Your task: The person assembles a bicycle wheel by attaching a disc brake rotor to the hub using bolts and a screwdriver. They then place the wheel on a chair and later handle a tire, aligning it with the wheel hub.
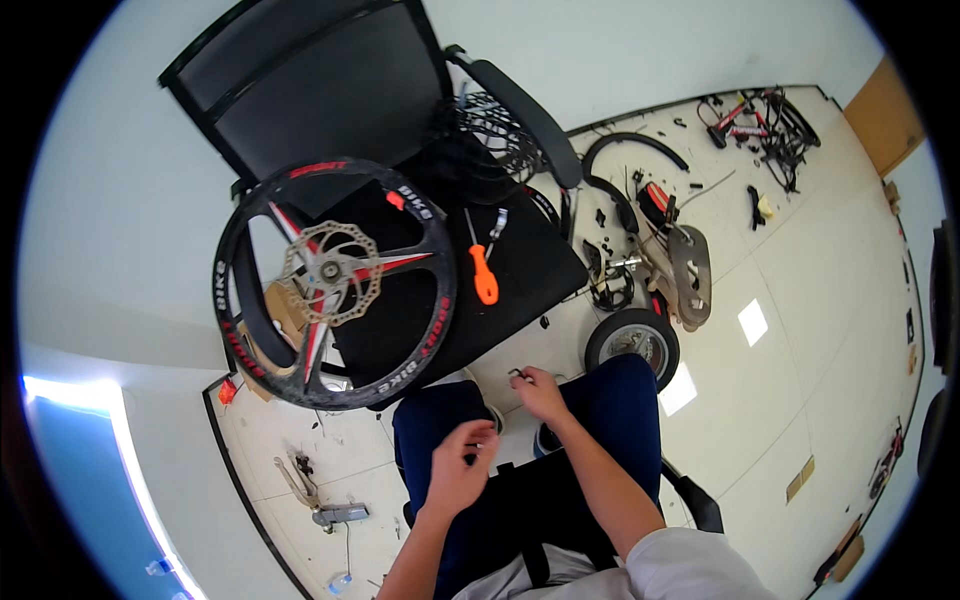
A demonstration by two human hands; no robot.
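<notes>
My right hand (543, 396) pinches a small dark metal piece (517, 374) between thumb and fingertips, above my right thigh. Its exact kind is too small to make out. Over my left thigh, my left hand (463, 466) is loosely curled, with a gap between thumb and fingers and nothing plainly held. In front of me, a black three-spoke wheel rim (437, 330) with a brake disc (347, 303) leans on the seat of a black office chair (500, 318). An orange-handled screwdriver (484, 277) and a small silver wrench-like tool (497, 226) lie on that seat.
Black cables (490, 135) are heaped at the chair's right armrest. On the tiled floor to the right are a small tyred wheel (600, 345), a beige scooter-like part (690, 275), a tyre piece (640, 140) and tangled frame parts (770, 130). A metal bracket (338, 514) lies at left.
</notes>
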